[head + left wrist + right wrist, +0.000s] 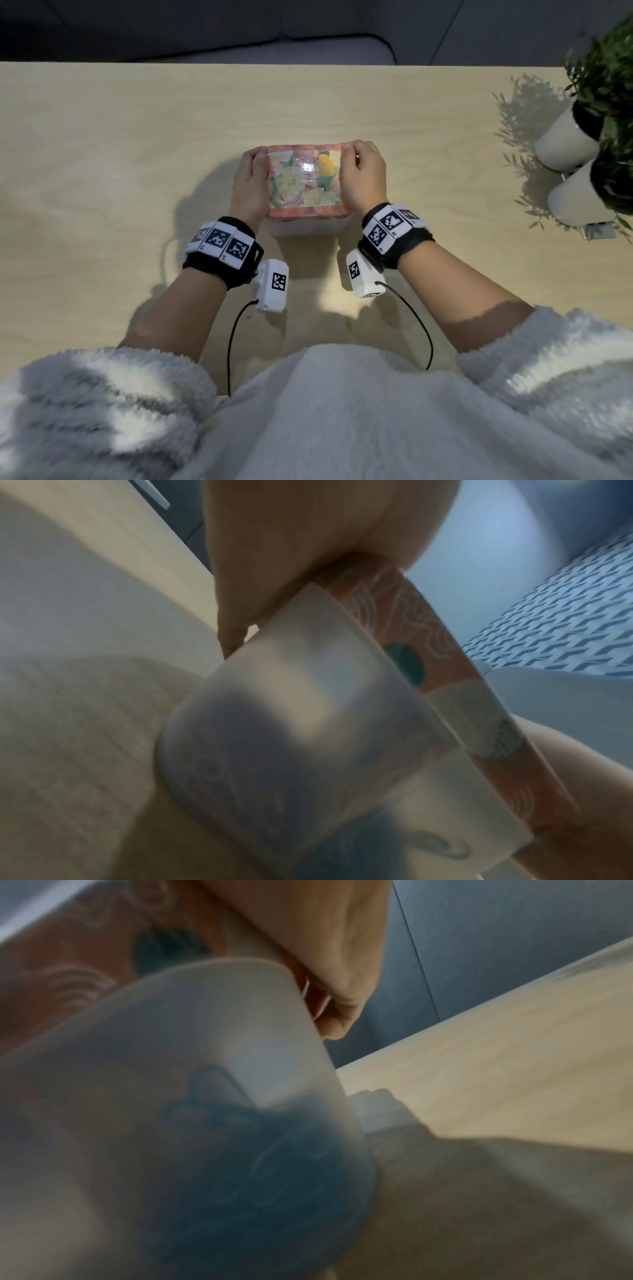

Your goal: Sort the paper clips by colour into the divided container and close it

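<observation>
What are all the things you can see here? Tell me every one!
Floral-printed pink lid: one, pink with pastel flowers, on top of the container, mid-table.
Frosted translucent plastic container: one, whitish, under the lid; dark blue paper clips show blurrily through its wall, count unclear.
Light wooden table: one, beige, beneath everything.
White cylindrical plant pots: two, with green leaves, at the table's right edge.
Left hand: grips the lid's left end.
Right hand: grips the lid's right end.
Fluffy grey sleeves: two, nearest the camera.
</observation>
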`<state>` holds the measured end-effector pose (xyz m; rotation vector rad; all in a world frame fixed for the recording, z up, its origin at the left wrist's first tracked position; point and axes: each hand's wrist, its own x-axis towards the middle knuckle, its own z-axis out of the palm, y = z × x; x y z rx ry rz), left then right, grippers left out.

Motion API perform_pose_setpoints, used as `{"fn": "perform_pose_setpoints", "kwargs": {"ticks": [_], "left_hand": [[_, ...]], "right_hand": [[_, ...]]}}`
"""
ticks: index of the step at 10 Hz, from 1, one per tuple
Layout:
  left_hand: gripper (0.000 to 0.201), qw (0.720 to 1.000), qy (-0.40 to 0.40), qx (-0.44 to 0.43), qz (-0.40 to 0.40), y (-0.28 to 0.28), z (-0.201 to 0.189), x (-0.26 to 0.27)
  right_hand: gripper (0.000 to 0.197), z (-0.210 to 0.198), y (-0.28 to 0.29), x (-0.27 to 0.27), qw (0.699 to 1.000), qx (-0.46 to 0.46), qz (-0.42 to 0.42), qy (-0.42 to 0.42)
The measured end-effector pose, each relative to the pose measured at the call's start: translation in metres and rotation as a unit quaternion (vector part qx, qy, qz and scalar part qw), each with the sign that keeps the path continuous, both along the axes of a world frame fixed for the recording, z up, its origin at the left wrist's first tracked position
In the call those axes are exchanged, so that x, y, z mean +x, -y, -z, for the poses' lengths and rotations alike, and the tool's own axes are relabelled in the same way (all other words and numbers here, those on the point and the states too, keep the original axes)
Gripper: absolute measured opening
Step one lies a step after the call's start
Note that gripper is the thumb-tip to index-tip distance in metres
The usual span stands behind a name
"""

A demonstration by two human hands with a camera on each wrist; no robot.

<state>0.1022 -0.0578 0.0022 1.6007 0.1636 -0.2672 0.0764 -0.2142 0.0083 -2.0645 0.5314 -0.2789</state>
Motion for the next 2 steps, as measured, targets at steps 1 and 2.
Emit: {"fn": "perform_pose_setpoints", "kwargs": {"ticks": [1, 2], "left_hand": [[0.022, 1.0, -0.016, 0.022, 0.01, -0.0009, 0.0005, 0.0029], [0.036, 0.999, -0.03, 0.014, 0.04, -0.0063, -0.0062, -0.0004]], "right_hand": [[0.029, 0.0022, -0.0016, -0.0002, 1.0, 0.007, 0.003, -0.008], [0.041, 0.0019, 0.004, 0.0, 0.998, 0.055, -0.012, -0.025]]}}
